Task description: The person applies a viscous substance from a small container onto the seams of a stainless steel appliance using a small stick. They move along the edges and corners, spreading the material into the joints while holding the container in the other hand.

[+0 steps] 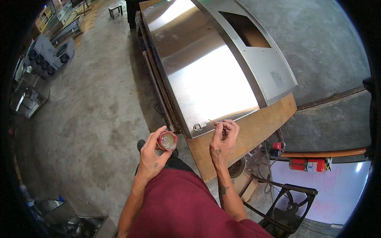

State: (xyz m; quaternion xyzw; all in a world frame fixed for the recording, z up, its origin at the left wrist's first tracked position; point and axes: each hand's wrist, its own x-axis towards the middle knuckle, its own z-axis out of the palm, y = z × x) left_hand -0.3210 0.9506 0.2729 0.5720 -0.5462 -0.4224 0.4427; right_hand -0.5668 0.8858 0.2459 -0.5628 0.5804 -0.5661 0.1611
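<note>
My left hand [150, 152] is closed around a small round container [167, 141] with a red rim, its top facing up and something pale and glossy inside. My right hand [224, 137] pinches a thin yellowish stick [212, 120], which points up and left over the near edge of a shiny sheet-metal panel [190, 71]. Close to the stick's tip, at the panel's near corner, lies a small metal loop fitting [197, 127]; whether it is fixed there I cannot tell. The panel rests on a wooden board [246, 131].
Beside the shiny panel runs a grey metal strip with a rectangular opening [248, 31]. A dark metal frame [289, 206] stands at the lower right, near a red fire extinguisher [308, 164]. At the far left are metal units [47, 55] on the concrete floor [91, 131]. A small stool [115, 8] stands farther back.
</note>
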